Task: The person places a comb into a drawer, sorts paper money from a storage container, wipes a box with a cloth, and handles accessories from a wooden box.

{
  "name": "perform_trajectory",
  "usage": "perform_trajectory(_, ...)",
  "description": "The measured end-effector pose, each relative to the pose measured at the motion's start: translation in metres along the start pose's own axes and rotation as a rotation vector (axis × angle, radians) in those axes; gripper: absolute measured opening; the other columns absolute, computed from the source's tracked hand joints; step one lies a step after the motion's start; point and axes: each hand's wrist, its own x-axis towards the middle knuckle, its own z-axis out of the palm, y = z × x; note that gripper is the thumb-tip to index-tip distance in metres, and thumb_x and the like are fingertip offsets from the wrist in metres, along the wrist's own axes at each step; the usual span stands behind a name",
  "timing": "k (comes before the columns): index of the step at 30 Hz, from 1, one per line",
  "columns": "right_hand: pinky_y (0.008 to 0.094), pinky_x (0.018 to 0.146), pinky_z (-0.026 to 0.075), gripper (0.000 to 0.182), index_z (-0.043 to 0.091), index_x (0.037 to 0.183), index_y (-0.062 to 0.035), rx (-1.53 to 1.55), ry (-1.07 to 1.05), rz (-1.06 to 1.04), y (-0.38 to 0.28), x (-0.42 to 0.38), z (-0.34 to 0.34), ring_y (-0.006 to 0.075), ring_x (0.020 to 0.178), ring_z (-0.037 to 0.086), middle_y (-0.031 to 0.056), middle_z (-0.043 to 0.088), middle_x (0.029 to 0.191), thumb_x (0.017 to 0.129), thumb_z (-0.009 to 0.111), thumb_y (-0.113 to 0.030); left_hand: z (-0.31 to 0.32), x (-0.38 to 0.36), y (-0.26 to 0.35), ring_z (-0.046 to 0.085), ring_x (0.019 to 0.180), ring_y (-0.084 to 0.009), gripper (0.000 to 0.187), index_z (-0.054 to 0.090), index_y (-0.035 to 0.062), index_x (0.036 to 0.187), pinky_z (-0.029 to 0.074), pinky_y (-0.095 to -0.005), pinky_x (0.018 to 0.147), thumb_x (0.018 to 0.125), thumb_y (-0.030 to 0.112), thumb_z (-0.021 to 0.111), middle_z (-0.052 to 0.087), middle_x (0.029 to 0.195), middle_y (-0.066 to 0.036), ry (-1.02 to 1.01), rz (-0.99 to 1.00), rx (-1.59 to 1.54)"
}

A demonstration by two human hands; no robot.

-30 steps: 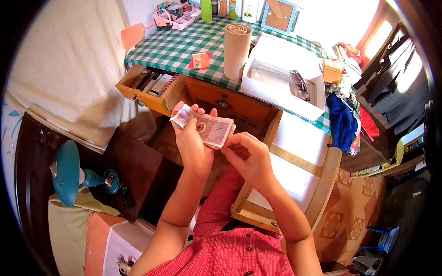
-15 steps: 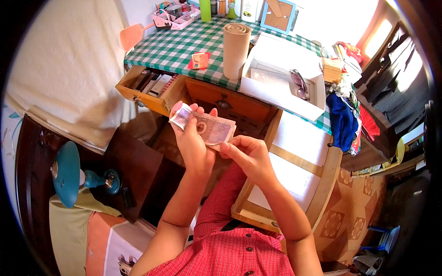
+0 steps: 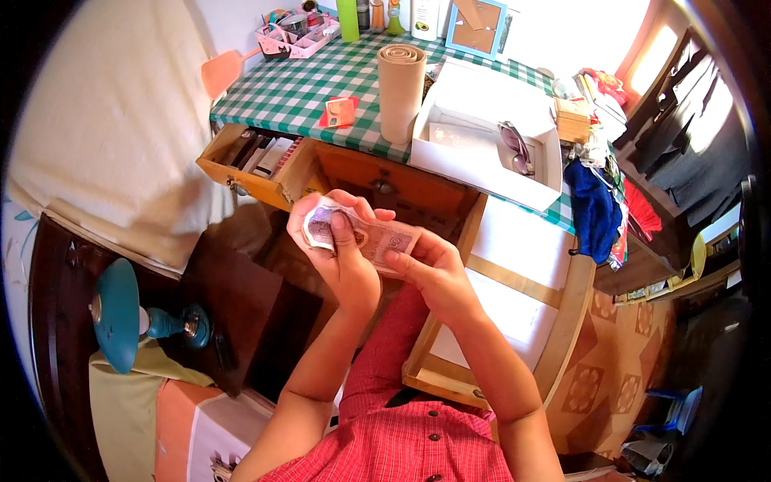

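Note:
A small stack of banknotes (image 3: pixel 377 238), brownish and purple, is held between both hands in front of my lap. My left hand (image 3: pixel 345 257) wraps round the left end, its thumb pressed on a note that curls up there. At the right end, my right hand (image 3: pixel 436 269) pinches the notes between thumb and fingers. Just beyond the hands is the front of the wooden desk, with a green-checked tablecloth (image 3: pixel 297 92) on its top. An orange and red paper piece (image 3: pixel 339 112) lies near that cloth's front edge.
An open drawer (image 3: pixel 554 321) with white sheets juts out at right; a smaller open drawer (image 3: pixel 265 189) is at left. On the desk stand a beige roll (image 3: pixel 400 96) and a white box (image 3: pixel 458 153) holding sunglasses (image 3: pixel 515 146). A teal lamp (image 3: pixel 119 315) is at lower left.
The right hand has moved up along the right end of the banknotes, and the left thumb now lies over the curled note. The view has shifted slightly.

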Motion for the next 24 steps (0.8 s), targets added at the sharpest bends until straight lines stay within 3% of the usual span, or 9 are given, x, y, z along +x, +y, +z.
perform_trajectory(4,0.0291,0.081,0.054,0.018,0.064,0.105,0.0022,-0.144,0.019,-0.017,0.002,-0.005,-0.009,0.0136,0.091,0.063,0.0066,0.065,0.101,0.087,0.064,-0.003,0.001,0.007,0.001,0.058,0.088,-0.0186,0.047,0.03,0.0083,0.138,0.051,-0.0406,0.087,0.098,0.026,0.049,0.055,0.108,-0.012,-0.007,-0.086,-0.003)
perform_trajectory(6,0.0269,0.078,0.054,0.019,0.066,0.104,0.0023,-0.468,0.116,-0.275,0.005,-0.005,-0.012,0.0104,0.087,0.062,0.005,0.066,0.099,0.087,0.061,0.003,-0.003,0.01,-0.004,0.058,0.09,-0.0191,0.035,0.041,0.0068,0.128,0.048,-0.042,0.093,0.1,0.027,0.046,0.057,0.108,-0.008,0.148,-0.431,-0.429)
perform_trajectory(8,0.0279,0.073,0.054,0.021,0.069,0.101,0.0006,-0.516,0.164,-0.352,0.0,-0.009,-0.007,0.0142,0.082,0.064,0.007,0.065,0.096,0.082,0.062,0.007,-0.014,0.01,-0.018,0.058,0.087,-0.0175,0.021,0.051,0.0091,0.109,0.047,-0.0402,0.094,0.101,0.026,0.043,0.057,0.102,-0.003,0.077,-0.425,-0.515)
perform_trajectory(10,0.028,0.069,0.055,0.028,0.069,0.102,-0.0013,-1.112,0.145,-0.875,0.002,-0.013,-0.008,0.0198,0.078,0.065,0.0108,0.063,0.093,0.077,0.063,0.009,-0.012,0.014,-0.016,0.056,0.082,-0.0159,0.015,0.051,0.0115,0.094,0.049,-0.0363,0.091,0.1,0.023,0.045,0.055,0.094,0.0,-0.012,-0.529,-0.768)
perform_trajectory(14,0.0277,0.068,0.055,0.031,0.07,0.102,-0.0037,-1.409,0.087,-1.107,0.01,-0.011,-0.019,0.0211,0.078,0.065,0.011,0.062,0.095,0.074,0.064,0.009,-0.018,0.016,-0.029,0.033,0.058,-0.0098,0.021,0.043,0.0128,0.079,0.035,-0.0249,0.058,0.1,0.015,0.041,0.034,0.065,0.003,-0.007,-0.658,-0.952)
perform_trajectory(15,0.0279,0.069,0.055,0.032,0.07,0.101,-0.0015,-1.354,0.111,-0.968,0.015,-0.012,-0.02,0.0218,0.079,0.065,0.0122,0.063,0.095,0.072,0.064,0.01,-0.013,0.017,-0.027,0.023,0.055,-0.009,0.023,0.039,0.0131,0.077,0.025,-0.0241,0.052,0.1,0.015,0.04,0.025,0.062,0.003,0.132,-0.684,-0.863)
perform_trajectory(20,0.027,0.073,0.054,0.024,0.068,0.1,0.0043,-0.924,0.223,-0.66,0.008,-0.009,-0.015,0.0207,0.081,0.067,0.0142,0.067,0.091,0.079,0.058,0.01,-0.005,0.013,-0.018,0.028,0.054,-0.0098,0.03,0.04,0.0129,0.078,0.029,-0.0258,0.052,0.102,0.031,0.04,0.03,0.063,0.003,-0.037,-0.433,-0.366)
perform_trajectory(22,0.0265,0.075,0.055,0.022,0.068,0.104,0.0032,-0.061,0.185,-0.035,0.003,-0.013,-0.014,0.0186,0.084,0.067,0.0126,0.068,0.097,0.087,0.054,0.005,0.021,0.015,-0.001,0.029,0.054,-0.0079,0.023,0.041,0.0132,0.08,0.03,-0.0249,0.054,0.102,0.022,0.04,0.031,0.063,0.004,0.183,-0.455,-0.356)
perform_trajectory(24,0.0269,0.077,0.055,0.024,0.066,0.108,0.0033,0.046,0.176,0.078,0.002,-0.012,-0.014,0.0178,0.086,0.066,0.0129,0.067,0.104,0.089,0.052,0.003,0.006,0.016,-0.009,0.029,0.054,-0.008,0.023,0.041,0.013,0.08,0.031,-0.0249,0.054,0.102,0.022,0.04,0.032,0.063,0.004,0.122,-0.468,-0.43)
